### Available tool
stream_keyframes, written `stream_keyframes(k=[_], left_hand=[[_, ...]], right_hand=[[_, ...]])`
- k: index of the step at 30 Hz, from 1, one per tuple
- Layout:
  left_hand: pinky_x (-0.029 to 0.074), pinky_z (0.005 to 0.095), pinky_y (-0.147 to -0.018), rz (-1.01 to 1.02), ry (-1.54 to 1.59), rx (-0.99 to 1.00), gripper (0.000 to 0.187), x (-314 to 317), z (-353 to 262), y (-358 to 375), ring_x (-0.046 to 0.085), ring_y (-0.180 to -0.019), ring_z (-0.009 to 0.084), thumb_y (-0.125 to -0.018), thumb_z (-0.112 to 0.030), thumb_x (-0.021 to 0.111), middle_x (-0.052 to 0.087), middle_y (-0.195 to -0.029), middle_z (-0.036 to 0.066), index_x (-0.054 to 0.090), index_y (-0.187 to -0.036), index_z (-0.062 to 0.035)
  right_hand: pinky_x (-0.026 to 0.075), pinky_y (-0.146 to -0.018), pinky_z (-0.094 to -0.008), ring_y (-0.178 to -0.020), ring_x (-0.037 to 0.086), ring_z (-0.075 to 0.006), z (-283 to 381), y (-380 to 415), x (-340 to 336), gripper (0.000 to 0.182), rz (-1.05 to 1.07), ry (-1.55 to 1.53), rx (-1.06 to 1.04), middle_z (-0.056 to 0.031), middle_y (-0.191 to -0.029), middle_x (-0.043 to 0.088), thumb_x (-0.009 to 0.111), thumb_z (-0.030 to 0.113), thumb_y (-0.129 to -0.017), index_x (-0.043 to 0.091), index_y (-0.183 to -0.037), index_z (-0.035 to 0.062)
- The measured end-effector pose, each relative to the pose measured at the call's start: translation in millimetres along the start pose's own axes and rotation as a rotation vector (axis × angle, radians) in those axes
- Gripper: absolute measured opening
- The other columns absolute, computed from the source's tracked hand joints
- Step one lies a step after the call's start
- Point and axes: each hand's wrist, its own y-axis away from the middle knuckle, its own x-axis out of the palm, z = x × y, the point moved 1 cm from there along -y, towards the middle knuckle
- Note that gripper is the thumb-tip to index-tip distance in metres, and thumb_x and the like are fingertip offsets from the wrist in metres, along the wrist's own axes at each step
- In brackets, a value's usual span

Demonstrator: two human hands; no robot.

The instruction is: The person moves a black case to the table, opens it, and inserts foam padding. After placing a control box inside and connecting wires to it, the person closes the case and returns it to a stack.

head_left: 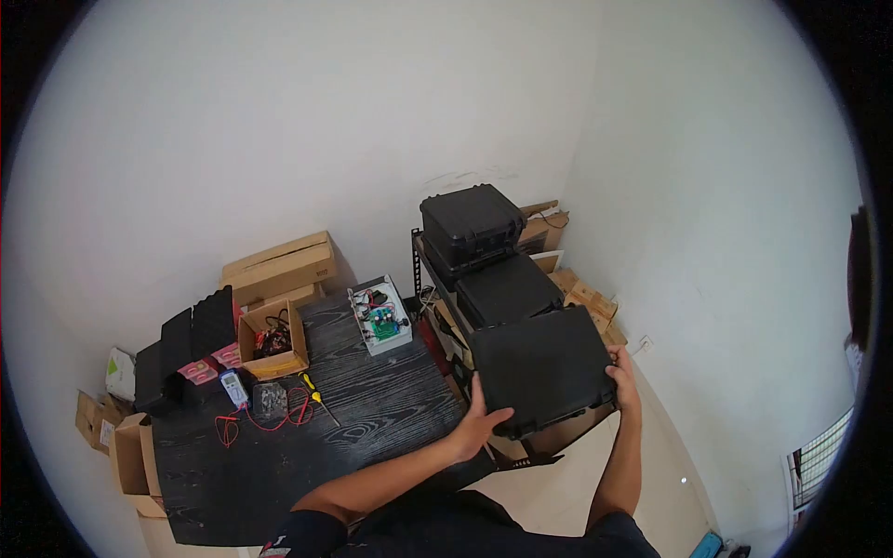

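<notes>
A large black hard case (539, 367) is gripped between my two hands at the front of a shelf rack. My left hand (477, 432) clasps its near left corner, thumb along the front edge and fingers up the left side. On the opposite side, my right hand (623, 379) wraps round the right edge, its fingertips on the lid. Just behind lies a second black case (510, 288), partly covered by the held one. Farther back, a taller black case (473, 223) stands against the wall.
Left of the rack is a dark wood-grain table (381, 409). On it are an open electronics box (381, 316), a carton of cables (273, 344), a multimeter (234, 389) with red leads and a yellow-handled screwdriver (316, 395). Cardboard boxes (586, 298) sit behind the rack.
</notes>
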Motion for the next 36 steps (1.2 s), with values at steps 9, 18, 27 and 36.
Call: stream_keyframes(k=[9,18,27,36], left_hand=[[0.011,0.0433,-0.133,0.099,-0.319,-0.098,0.129,19,23,-69,-0.002,-0.165,0.0305,-0.102,-0.025,0.075,-0.02,-0.176,0.02,-0.04,-0.16,-0.0167],[0.01,0.0454,-0.134,0.101,-0.602,-0.009,0.134,12,23,-91,-0.001,-0.165,0.0369,-0.097,-0.049,0.078,-0.013,-0.177,0.025,-0.03,-0.164,-0.0067],[0.02,0.0676,-0.127,0.195,-1.444,0.523,0.1,18,-4,-84,0.001,-0.163,0.0498,-0.096,-0.062,0.071,-0.003,-0.18,0.02,0.023,-0.172,-0.0172],[0.025,0.067,-0.127,0.181,-1.578,0.611,0.088,3,-25,-111,0.004,-0.161,0.0569,-0.098,-0.06,0.068,0.009,-0.178,0.022,0.036,-0.166,-0.0146]], right_hand=[[0.05,-0.096,-0.0289,-0.104,0.064,-0.0149,-41,-39,-54,0.047,-0.101,-0.138,0.074,-0.0039,-0.11,0.067,0.057,0.042,-0.096,0.06,-0.125,0.0063],[0.045,-0.099,-0.0303,-0.104,0.061,-0.0161,-51,-88,-82,0.041,-0.224,0.165,0.055,-0.0039,-0.107,0.067,0.056,0.039,-0.107,0.064,-0.127,0.0036],[0.02,-0.129,-0.0555,-0.161,0.021,-0.043,-56,15,23,0.091,-0.563,0.642,-0.407,-0.0274,-0.173,0.02,0.059,0.067,-0.102,0.035,-0.163,0.0038],[0.017,-0.129,-0.0564,-0.16,0.021,-0.0467,-68,-48,33,0.094,-0.573,0.638,-0.344,-0.0338,-0.171,0.016,0.055,0.072,-0.101,0.036,-0.162,0.0032]])
